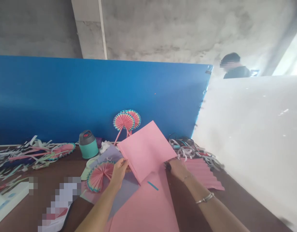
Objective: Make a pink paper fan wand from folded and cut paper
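Note:
A sheet of pink paper (148, 151) is held up in front of me, tilted. My left hand (120, 169) pinches its left edge, where a narrow fold shows. My right hand (176, 169) is closed by the paper's right corner, with a small dark object partly visible at its fingers; I cannot make out what it is. Below lies a larger pink sheet (148, 206), bearing a short blue strip (153, 186). Left of my left hand rests a round pleated paper fan (97, 180), pink with a striped rim.
Two more pleated fans (124, 121) stand against the blue panel (66, 96). A teal-and-grey container (88, 145) stands at the back left. Paper strips lie heaped left (25, 158) and right (187, 148). Corrugated pink paper (203, 174) lies right. A person (235, 67) is beyond the white partition.

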The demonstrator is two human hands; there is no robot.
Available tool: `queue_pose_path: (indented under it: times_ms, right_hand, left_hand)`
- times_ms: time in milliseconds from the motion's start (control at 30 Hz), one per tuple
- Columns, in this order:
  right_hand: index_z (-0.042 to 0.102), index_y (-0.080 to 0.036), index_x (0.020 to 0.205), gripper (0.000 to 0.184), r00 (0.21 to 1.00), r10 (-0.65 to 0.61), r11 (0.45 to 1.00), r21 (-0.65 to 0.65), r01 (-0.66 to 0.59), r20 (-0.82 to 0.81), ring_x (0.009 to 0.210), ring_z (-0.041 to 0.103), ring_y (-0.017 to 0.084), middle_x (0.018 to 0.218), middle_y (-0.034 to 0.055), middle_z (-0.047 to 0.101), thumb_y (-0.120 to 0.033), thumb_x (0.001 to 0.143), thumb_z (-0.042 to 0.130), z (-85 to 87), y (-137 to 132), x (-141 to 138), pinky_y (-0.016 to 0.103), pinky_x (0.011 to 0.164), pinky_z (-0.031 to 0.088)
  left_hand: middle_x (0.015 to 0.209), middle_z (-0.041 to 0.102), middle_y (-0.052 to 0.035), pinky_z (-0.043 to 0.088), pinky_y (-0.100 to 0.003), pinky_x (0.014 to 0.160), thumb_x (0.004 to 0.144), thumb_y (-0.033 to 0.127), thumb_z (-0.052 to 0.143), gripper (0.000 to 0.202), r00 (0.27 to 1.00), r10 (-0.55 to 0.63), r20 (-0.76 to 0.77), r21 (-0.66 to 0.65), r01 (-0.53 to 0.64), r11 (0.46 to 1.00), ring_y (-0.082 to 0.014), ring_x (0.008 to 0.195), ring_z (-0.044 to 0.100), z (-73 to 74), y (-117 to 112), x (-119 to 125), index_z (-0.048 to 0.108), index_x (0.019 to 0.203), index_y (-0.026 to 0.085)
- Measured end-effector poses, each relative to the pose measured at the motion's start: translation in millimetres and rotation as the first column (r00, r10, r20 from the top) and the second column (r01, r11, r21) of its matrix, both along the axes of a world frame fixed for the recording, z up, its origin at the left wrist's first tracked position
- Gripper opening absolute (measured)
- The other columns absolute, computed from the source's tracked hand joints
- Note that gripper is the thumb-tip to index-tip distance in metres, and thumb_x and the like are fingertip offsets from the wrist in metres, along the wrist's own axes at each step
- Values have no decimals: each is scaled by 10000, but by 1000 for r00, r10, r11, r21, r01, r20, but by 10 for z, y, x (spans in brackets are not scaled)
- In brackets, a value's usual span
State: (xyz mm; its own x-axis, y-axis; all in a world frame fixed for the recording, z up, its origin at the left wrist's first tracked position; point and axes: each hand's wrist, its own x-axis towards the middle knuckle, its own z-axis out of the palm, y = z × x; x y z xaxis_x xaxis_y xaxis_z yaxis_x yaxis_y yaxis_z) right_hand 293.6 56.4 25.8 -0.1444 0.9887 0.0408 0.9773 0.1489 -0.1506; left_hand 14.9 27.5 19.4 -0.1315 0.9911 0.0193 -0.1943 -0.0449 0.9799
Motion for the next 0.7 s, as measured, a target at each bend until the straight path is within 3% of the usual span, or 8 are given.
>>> queue_pose_path:
  times_ms: [100,200,300,367,500,600,633,700]
  right_hand:
    - [640,-153,1032,341,998,-56,995,-82,58,27,977,629,299,1077,167,662,-19,723,587,93,-128,50,332,720,436]
    - [667,-177,925,291,998,-66,985,-157,66,7,847,654,246,920,109,702,-43,689,562,193,-286,153,269,639,393]
    - [674,-188,881,263,988,-10,967,-252,-30,-154,764,632,192,879,59,698,-99,645,596,302,-422,349,229,574,371]
    - [668,-176,755,107,977,-35,933,-357,-44,-211,620,588,167,722,36,658,-213,661,632,378,-500,508,230,510,345]
    - [646,-177,733,186,907,-91,863,-486,-134,-411,541,516,123,630,1,596,-345,665,685,491,-618,649,222,485,338]
    - [603,-190,843,292,739,-192,817,-523,-244,-645,524,507,105,647,-20,586,-404,666,695,456,-656,386,208,474,335]
    - [581,-194,870,314,655,-203,833,-480,-276,-728,536,521,111,625,-22,583,-426,684,680,416,-663,225,203,472,324]
    - [515,-209,861,381,390,-231,897,-350,-269,-891,589,570,127,665,-26,593,-444,635,713,308,-675,-158,198,482,325]
  left_hand:
    - [798,717,-57,538,-324,652,612,534,722,428,999,-27,33,-11,27,1000,-209,700,673,-89,-29,-37,632,802,160]
    - [810,725,-60,537,-314,644,613,513,738,422,997,-45,70,-28,47,999,-212,707,685,-125,-43,-64,632,819,160]
    - [800,731,-62,530,-294,611,607,486,759,431,993,-40,114,-49,46,998,-205,680,690,-167,-19,-78,632,851,154]
    - [799,732,-61,528,-280,599,612,463,767,423,988,-30,152,-58,39,998,-195,671,692,-198,5,-89,630,865,153]
    - [759,727,-46,530,-263,597,618,376,789,346,962,1,273,-82,22,996,-176,651,691,-231,43,-111,612,822,159]
    - [737,721,-37,538,-265,617,637,325,784,291,941,25,338,-92,6,996,-172,662,694,-227,49,-104,594,791,168]
    - [730,719,-34,541,-267,624,645,316,780,277,936,30,351,-95,4,995,-172,667,695,-225,46,-94,589,783,170]
    - [726,716,-31,546,-273,640,655,301,773,256,925,38,379,-102,1,995,-173,674,696,-226,33,-61,583,769,174]
